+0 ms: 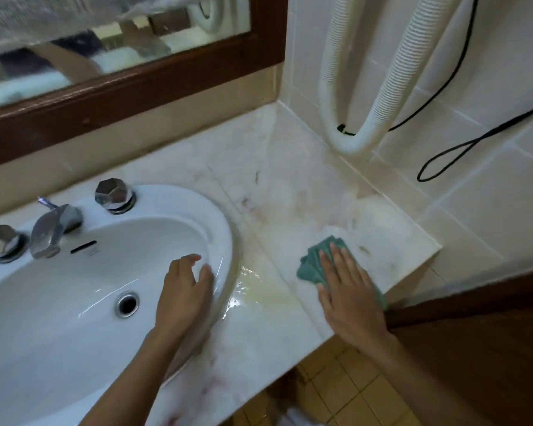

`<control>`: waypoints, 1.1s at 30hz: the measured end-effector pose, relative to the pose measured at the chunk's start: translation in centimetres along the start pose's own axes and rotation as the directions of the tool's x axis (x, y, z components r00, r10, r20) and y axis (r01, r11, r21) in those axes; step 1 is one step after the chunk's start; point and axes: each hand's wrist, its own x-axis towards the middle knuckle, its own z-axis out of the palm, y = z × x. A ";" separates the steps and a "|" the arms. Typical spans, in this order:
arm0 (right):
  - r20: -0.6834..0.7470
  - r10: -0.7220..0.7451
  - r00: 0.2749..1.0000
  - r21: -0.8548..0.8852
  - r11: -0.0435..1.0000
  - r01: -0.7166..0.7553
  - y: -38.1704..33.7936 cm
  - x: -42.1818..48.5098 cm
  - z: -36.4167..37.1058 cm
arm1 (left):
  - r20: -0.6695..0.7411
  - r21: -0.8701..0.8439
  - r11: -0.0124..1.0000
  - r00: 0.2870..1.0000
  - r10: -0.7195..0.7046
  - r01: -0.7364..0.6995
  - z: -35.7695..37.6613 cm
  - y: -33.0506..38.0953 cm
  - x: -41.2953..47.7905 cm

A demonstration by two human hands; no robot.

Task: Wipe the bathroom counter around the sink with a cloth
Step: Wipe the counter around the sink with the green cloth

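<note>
A folded green cloth (313, 263) lies on the pale marble counter (290, 186) to the right of the white sink (173, 207). My right hand (348, 290) presses flat on the cloth with straight fingers, near the counter's front right corner. My left hand (185, 290) rests over the sink's right rim, fingers loosely bent and holding nothing. A wet patch (253, 284) shines on the counter between my two hands.
A chrome tap (51, 226) and two chrome knobs (114, 195) stand at the back of the sink. A white ribbed hose (379, 96) and a black cable (462, 149) hang on the tiled wall to the right. A wood-framed mirror (120, 84) runs behind the counter.
</note>
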 end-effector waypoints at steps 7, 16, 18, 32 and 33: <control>-0.063 0.334 0.940 0.008 0.942 -0.334 6.4 12.6 -2.0 | -0.186 0.267 0.962 0.983 0.004 0.047 1.4 1.3 0.0; -0.035 -0.006 0.999 0.033 0.999 0.007 -5.0 15.2 0.3 | -0.256 0.338 0.940 0.965 0.052 0.039 1.6 1.2 0.2; -0.039 -0.123 0.992 0.044 0.991 0.124 -6.6 10.9 0.8 | -0.250 0.343 0.939 0.967 0.055 0.035 1.6 1.0 0.3; 0.003 0.189 0.982 -0.034 0.981 -0.189 -0.4 8.2 -0.2 | -0.237 0.321 0.947 0.968 0.085 -0.005 1.4 0.9 0.0; -0.003 0.204 0.979 -0.019 0.979 -0.204 -2.0 8.5 0.0 | -0.243 0.328 0.945 0.966 0.090 -0.006 1.4 1.0 0.0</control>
